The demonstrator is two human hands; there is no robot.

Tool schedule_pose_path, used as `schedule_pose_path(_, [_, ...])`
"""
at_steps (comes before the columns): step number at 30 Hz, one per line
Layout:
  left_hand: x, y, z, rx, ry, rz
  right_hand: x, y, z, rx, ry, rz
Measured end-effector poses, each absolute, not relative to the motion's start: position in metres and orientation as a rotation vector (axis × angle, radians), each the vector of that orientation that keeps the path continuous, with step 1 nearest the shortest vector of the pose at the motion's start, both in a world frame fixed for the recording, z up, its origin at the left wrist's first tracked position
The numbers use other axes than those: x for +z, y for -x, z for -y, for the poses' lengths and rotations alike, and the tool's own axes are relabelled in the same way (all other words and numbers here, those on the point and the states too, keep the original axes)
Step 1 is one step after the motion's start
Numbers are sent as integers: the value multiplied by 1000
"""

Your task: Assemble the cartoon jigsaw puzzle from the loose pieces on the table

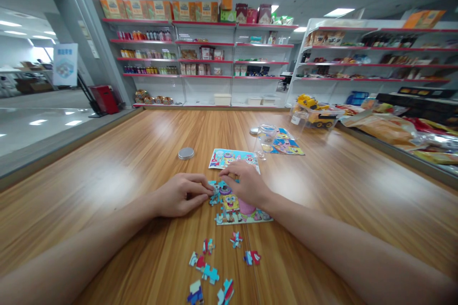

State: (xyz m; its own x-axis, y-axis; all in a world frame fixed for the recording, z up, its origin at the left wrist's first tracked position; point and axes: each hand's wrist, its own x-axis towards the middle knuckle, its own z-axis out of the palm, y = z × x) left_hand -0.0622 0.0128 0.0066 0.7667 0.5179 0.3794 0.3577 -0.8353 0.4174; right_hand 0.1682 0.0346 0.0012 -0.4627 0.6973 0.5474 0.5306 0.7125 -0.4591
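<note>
A partly assembled jigsaw puzzle (231,204) with a yellow cartoon sponge and a pink figure lies flat on the wooden table. At its left edge, my left hand (184,194) has its fingertips closed on a light-blue puzzle piece (214,196). My right hand (246,183) reaches over the puzzle's upper part and covers some of it. Its thumb and fingers are bent together near the top left corner; what they hold, if anything, is hidden. Several loose puzzle pieces (210,274) are scattered on the near side. Just beyond the puzzle lies a picture card (222,157), partly behind my right hand.
A round metal lid (186,153) lies left of the card. Right of the card, a clear plastic jar (267,137) stands by another puzzle picture (289,145). Farther back is a clear bin (322,116) with yellow toys. Stocked shelves (203,61) line the far side.
</note>
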Motion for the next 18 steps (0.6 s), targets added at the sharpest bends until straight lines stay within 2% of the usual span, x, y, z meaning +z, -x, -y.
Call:
schedule_pose_path(10, [6,62,-12,715,-2645,-674,5,-181,-26,132,843,2298])
schedule_pose_path(18, [5,63,-13,684,-2644,-680,10,-178,-23,153,906,2513])
